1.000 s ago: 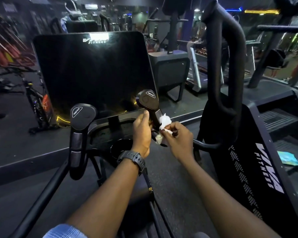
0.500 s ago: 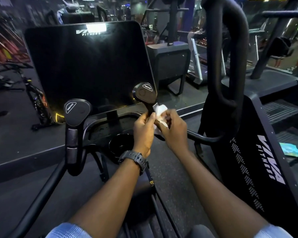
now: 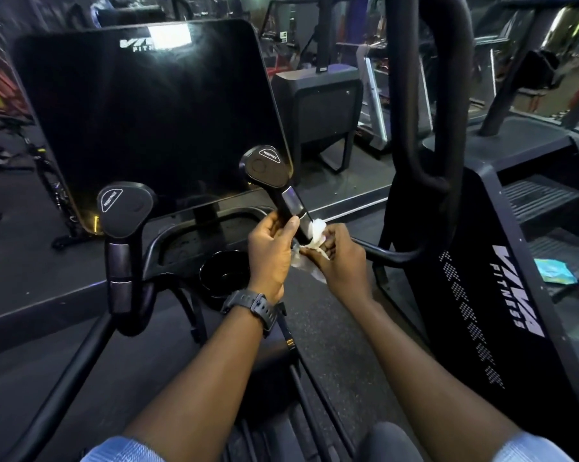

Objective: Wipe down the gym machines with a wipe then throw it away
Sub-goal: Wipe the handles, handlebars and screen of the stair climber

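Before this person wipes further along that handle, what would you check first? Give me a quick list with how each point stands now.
1. Wipe held by right hand: ok.
2. Wipe touching the right handle: ok.
3. Left hand steadying the handle: ok, fingers curled round it.
4. Wipe still damp and clean: cannot tell.
5. Left handle wiped: cannot tell; no hand on it.
6. Bin for the wipe in view: not ok, none visible.

A crumpled white wipe (image 3: 316,232) sits at the centre of the frame, bunched against the lower stem of the machine's right handle (image 3: 283,198), a black, paddle-topped grip tilted up toward the dark console screen (image 3: 148,121).
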`<state>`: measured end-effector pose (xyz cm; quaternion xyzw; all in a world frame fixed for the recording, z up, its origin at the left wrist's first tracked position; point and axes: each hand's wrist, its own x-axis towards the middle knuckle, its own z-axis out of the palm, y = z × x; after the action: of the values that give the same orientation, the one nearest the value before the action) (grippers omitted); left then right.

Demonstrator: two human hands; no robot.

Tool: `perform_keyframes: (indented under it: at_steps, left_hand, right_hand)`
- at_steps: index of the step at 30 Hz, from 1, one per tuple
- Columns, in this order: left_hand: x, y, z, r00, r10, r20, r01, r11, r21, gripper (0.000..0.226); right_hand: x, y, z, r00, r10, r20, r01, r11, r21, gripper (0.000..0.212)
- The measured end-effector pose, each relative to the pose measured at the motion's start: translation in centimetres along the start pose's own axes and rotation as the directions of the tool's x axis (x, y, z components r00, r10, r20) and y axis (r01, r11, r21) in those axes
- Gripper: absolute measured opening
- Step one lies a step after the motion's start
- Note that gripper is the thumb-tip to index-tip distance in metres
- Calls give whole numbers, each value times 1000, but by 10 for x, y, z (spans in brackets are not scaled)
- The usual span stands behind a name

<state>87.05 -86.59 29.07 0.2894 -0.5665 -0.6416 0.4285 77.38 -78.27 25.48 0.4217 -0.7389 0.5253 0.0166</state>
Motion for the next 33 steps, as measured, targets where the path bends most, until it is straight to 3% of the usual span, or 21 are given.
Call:
perform_keyframes:
  at_steps: [3, 9, 12, 15, 17, 21, 22, 24, 27, 30, 33]
  left_hand:
    - [-3, -1, 2, 1000, -3, -11, 3, 1000, -4, 21]
    - [-5, -4, 0, 999, -51, -1, 51, 996, -67, 22]
    - [-4, -7, -3, 997, -79, 5, 80, 993, -86, 22]
    - [-4, -10, -4, 997, -82, 5, 82, 993, -82, 23]
    - [-3, -12, -4, 998, -70, 6, 71, 996, -63, 22]
    - [-4, -18, 0, 997, -74, -35, 73, 997, -25, 21]
    - [-3, -18, 0, 996, -82, -44, 80, 996, -34, 23]
    - [-3, -20, -1, 996, -84, -43, 82, 996, -44, 24]
    - [-4, -20, -2, 996, -74, -41, 72, 996, -54, 20]
    - [-4, -22, 1, 996, -64, -60, 61, 997, -47, 18]
    - [-4, -22, -1, 997, -65, -37, 63, 995, -73, 18]
  right_hand:
    - [-1, -4, 3, 991, -112, -66, 112, 994, -5, 44]
    - [15, -9, 7, 953, -277, -125, 269, 960, -78, 36]
    - [-2, 16, 8, 987, -111, -114, 104, 992, -66, 19]
    - [-8, 22, 11, 995, 84, -44, -84, 996, -1, 21]
    - [9, 0, 12, 993, 113, -39, -109, 989, 96, 20]
    - [25, -18, 5, 1000, 17, -7, -15, 983, 184, 23]
    - [19, -5, 5, 1000, 27, 8, -29, 982, 184, 23]
    - [0, 28, 6, 979, 167, 120, -188, 962, 200, 23]
    - [3, 35, 5, 912, 306, 275, -381, 878, 288, 48]
    - [22, 12, 0, 914, 228, 335, -368, 814, 450, 59]
    - [13, 27, 8, 899, 239, 368, -392, 815, 427, 72]
